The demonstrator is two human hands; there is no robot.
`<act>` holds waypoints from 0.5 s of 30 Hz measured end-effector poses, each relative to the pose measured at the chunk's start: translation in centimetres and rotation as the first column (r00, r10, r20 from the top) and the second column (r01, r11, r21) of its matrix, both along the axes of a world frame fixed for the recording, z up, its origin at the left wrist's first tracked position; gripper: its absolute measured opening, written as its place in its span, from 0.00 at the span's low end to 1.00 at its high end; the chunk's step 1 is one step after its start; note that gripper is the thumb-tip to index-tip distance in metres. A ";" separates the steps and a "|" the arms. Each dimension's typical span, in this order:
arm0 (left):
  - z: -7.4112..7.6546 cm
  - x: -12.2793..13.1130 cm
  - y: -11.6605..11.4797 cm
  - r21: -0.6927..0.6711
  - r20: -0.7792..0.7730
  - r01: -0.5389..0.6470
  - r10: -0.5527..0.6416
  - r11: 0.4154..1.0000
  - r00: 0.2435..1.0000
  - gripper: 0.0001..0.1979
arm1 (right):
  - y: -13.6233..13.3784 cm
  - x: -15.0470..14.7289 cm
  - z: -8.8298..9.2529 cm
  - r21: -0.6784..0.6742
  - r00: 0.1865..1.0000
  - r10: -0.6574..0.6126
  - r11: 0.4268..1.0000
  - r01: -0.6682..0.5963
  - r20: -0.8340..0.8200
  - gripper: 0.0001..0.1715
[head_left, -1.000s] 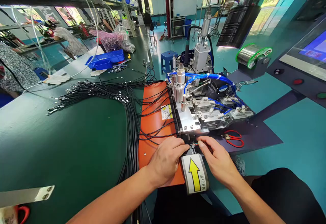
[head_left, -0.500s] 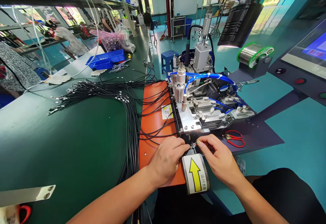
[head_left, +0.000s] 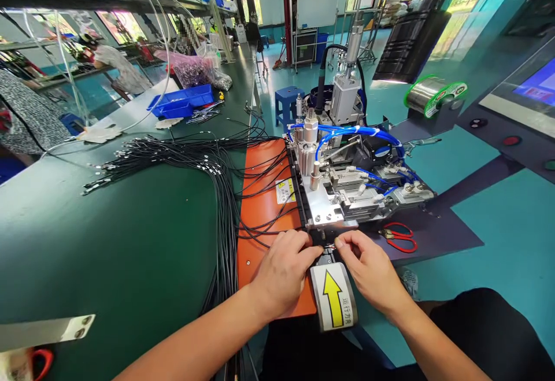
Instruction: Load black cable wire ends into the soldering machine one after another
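At the front end of the machine [head_left: 333, 196], my two hands work close together over a small black metal fixture [head_left: 324, 258]. My left hand [head_left: 284, 274] rests above the orange plate [head_left: 264, 196], its thumb and index finger pressed together at the fixture's left side. Opposite it, my right hand [head_left: 370, 274] pinches with thumb and index finger at the fixture's right side. Whatever lies between the fingertips is tiny and mostly hidden. Black cables [head_left: 225, 225] hang over the table edge left of the plate, and several cross it into the machine's side.
A curved guard with a yellow arrow [head_left: 333, 297] sits just below my hands. Red-handled cutters [head_left: 399, 236] lie at right. Further off are a solder wire spool [head_left: 433, 96], a control panel [head_left: 511, 132], a blue tray [head_left: 182, 100] and a blue stool [head_left: 287, 103].
Both hands stay at the fixture with only slight finger shifts. The view has moved a little; nothing else visibly differs.
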State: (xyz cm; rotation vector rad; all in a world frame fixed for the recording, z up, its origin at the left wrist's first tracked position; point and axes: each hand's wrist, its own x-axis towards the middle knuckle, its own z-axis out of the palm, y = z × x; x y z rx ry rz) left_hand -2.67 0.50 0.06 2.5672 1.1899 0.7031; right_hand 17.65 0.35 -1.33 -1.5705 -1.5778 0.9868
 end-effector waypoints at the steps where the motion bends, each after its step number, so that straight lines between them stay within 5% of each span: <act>1: 0.1 0.0 -0.1 0.007 -0.019 -0.020 0.020 1.000 1.000 0.10 | 0.0 0.0 -0.1 0.001 1.000 0.000 1.000 0.000 0.004 0.16; 15: 2.2 -0.1 -0.2 -0.091 -0.105 -0.111 0.101 0.990 0.989 0.09 | 0.5 -0.1 0.0 -0.157 0.994 -0.063 0.986 0.050 -0.083 0.18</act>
